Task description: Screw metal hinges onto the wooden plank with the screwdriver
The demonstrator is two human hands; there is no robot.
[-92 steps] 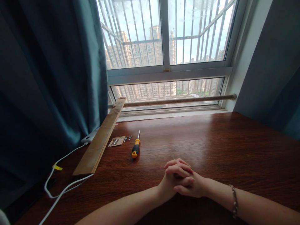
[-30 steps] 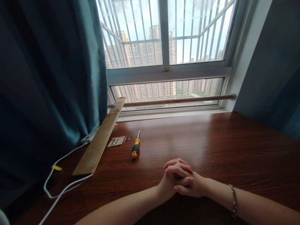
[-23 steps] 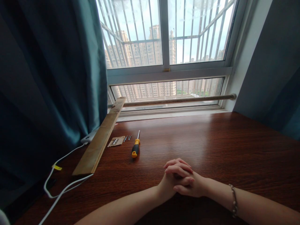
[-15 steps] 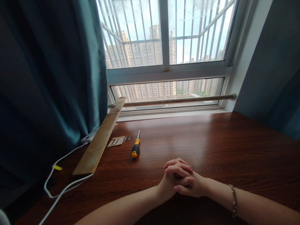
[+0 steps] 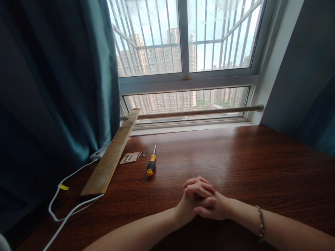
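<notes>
My left hand (image 5: 187,205) and my right hand (image 5: 220,205) are clasped over the near part of the brown wooden table (image 5: 209,157). Their fingers interlock, closed around each other, and no object shows between them. Closest to them, to the left and farther off, lies a screwdriver (image 5: 151,165) with a yellow and black handle, its shaft pointing at the window. Several screws (image 5: 142,154) lie beside a small flat tan piece (image 5: 130,158), perhaps cardboard, with small dark items on it that I cannot make out.
A long wooden board (image 5: 111,158) runs along the left side toward the window (image 5: 184,78). By it are a white power strip (image 5: 99,153) and a looping white cable (image 5: 59,219). A dark blue curtain (image 5: 99,87) hangs at the left; a horizontal rail (image 5: 199,112) crosses the window.
</notes>
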